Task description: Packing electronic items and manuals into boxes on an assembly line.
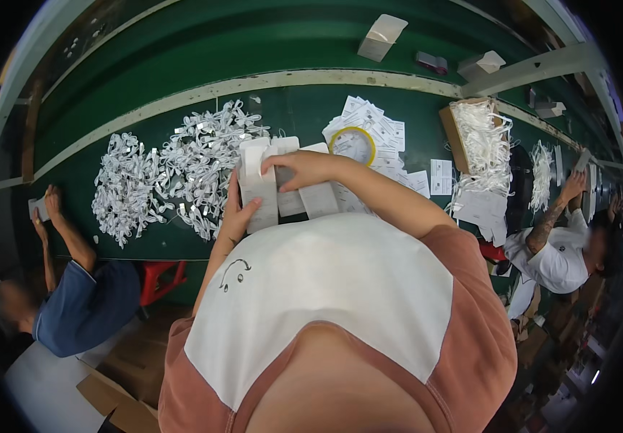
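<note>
In front of my chest, a slim white box (259, 196) stands with its top flap raised. My left hand (236, 211) is closed round its left side, the thumb lying across its front. My right hand (303, 169) reaches over from the right, its bent fingers on the box's upper part by the flap. More white boxes stand just right of the held one: one (290, 204) partly under my right hand, and another (320, 200) beside it. Touching the boxes' far left side is a big heap of coiled white cables (207, 155).
A second cable pile (127, 184) lies further left. Right of me are printed white papers (376, 126), a yellow tape roll (353, 146) and a carton of white cables (479, 137). An open white box (382, 37) stands beyond the ledge. Co-workers sit left (84, 307) and right (553, 252).
</note>
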